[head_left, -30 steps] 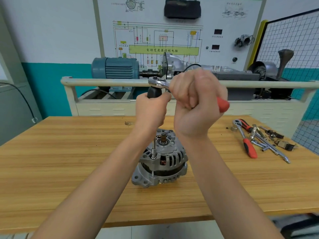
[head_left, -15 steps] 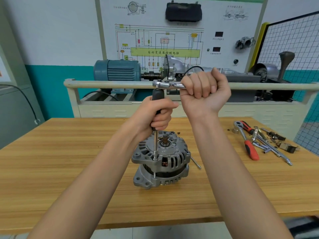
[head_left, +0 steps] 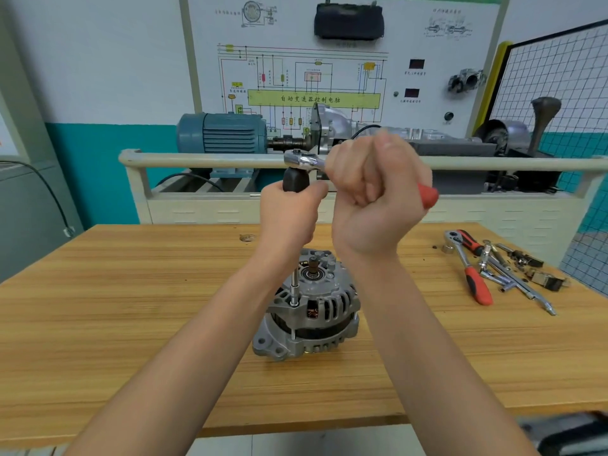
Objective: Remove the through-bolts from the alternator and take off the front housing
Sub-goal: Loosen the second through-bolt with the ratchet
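A silver alternator (head_left: 309, 311) stands on the wooden table (head_left: 131, 307), shaft end up. A long extension bar (head_left: 294, 287) rises from a through-bolt at its left rim. My left hand (head_left: 289, 215) grips the black handle (head_left: 294, 182) at the top of that bar. A ratchet wrench (head_left: 304, 159) sits on the bar's top; my right hand (head_left: 378, 195) grips its red handle (head_left: 427, 194), whose end sticks out to the right. The socket on the bolt is partly hidden by the housing.
A second red-handled ratchet (head_left: 470, 268), sockets and metal bars (head_left: 516, 278) lie at the table's right. Behind the table stands a training rig with a cream rail (head_left: 204, 158), a blue motor (head_left: 227, 133) and a wiring-diagram board (head_left: 312, 77). A wire mesh panel (head_left: 559, 77) stands right.
My right hand swung the ratchet handle back toward me and to the right, after pointing away half a second ago. My left hand stays on the black handle.
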Action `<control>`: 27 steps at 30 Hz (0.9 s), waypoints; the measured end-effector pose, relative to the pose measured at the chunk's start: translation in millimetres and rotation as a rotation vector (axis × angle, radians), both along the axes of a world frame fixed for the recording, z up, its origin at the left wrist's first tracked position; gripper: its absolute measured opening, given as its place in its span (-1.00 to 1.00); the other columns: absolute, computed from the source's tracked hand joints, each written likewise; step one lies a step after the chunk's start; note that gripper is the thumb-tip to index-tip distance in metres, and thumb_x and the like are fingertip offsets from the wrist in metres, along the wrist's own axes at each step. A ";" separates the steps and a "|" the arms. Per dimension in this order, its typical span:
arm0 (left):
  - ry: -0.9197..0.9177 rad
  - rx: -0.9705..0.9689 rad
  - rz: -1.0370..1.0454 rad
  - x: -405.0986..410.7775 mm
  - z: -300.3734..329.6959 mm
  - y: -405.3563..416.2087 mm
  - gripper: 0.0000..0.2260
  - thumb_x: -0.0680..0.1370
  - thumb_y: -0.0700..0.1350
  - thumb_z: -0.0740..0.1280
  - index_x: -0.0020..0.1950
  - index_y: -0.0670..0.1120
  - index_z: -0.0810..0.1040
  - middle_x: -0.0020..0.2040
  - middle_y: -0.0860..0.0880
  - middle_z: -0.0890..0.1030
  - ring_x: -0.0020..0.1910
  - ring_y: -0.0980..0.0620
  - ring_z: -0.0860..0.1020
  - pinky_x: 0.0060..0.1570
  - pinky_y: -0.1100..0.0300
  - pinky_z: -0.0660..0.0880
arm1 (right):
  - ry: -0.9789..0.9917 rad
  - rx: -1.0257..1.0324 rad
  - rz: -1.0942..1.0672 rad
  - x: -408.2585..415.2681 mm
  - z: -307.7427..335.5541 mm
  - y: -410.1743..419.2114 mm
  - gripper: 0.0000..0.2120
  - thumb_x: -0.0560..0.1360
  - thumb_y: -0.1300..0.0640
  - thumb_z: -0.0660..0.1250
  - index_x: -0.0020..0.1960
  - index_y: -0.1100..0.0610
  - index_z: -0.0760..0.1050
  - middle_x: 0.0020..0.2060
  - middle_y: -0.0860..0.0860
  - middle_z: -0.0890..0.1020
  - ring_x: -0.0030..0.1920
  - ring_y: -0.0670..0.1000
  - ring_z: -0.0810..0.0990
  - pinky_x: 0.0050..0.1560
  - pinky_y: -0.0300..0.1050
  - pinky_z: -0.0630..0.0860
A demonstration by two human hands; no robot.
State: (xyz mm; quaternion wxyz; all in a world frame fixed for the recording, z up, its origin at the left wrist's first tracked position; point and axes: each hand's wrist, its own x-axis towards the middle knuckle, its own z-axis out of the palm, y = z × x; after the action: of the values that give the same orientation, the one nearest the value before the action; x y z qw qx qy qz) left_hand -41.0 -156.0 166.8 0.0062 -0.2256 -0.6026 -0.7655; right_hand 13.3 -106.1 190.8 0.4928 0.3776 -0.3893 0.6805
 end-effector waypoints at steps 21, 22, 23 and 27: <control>-0.034 -0.033 -0.106 -2.1 -0.1 -1.2 -0.64 0.49 -0.30 0.25 -0.42 -0.06 0.18 -0.61 0.05 0.18 -0.65 0.08 0.10 -0.58 0.36 0.08 | -0.017 -0.044 0.135 -1.7 -1.0 6.5 -0.56 0.46 0.31 0.07 -0.55 -0.01 0.18 -0.66 -0.09 0.27 -0.60 -0.11 0.16 -0.46 -0.17 0.10; -0.034 -0.024 -0.045 -1.5 -0.7 0.8 -0.66 0.48 -0.29 0.27 -0.40 -0.07 0.20 -0.58 0.01 0.20 -0.62 0.05 0.12 -0.58 0.35 0.10 | 0.004 -0.008 0.027 -1.9 -2.7 1.8 -0.59 0.44 0.31 0.11 -0.52 0.00 0.16 -0.64 -0.09 0.28 -0.59 -0.11 0.19 -0.44 -0.15 0.09; -0.033 -0.016 0.002 -1.4 -0.9 2.2 -0.68 0.48 -0.28 0.29 -0.38 -0.08 0.22 -0.52 -0.04 0.22 -0.57 0.01 0.14 -0.56 0.33 0.11 | 0.018 0.019 -0.059 -2.1 -3.8 -2.1 -0.61 0.43 0.29 0.15 -0.50 0.01 0.16 -0.62 -0.09 0.28 -0.58 -0.10 0.20 -0.44 -0.14 0.09; -0.015 -0.016 -0.061 -3.3 -3.3 -0.5 -0.65 0.46 -0.31 0.28 -0.41 -0.06 0.20 -0.58 0.04 0.19 -0.62 0.07 0.12 -0.58 0.33 0.10 | 0.005 0.015 0.066 -3.4 0.5 4.8 -0.60 0.43 0.32 0.09 -0.52 0.03 0.14 -0.66 -0.06 0.20 -0.60 -0.12 0.17 -0.45 -0.19 0.09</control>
State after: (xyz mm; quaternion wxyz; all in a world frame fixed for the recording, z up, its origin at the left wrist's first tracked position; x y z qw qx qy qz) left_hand -44.4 -156.5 163.5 -0.0235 -0.2380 -0.6015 -0.7622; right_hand 9.9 -101.2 191.3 0.4681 0.3956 -0.3808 0.6924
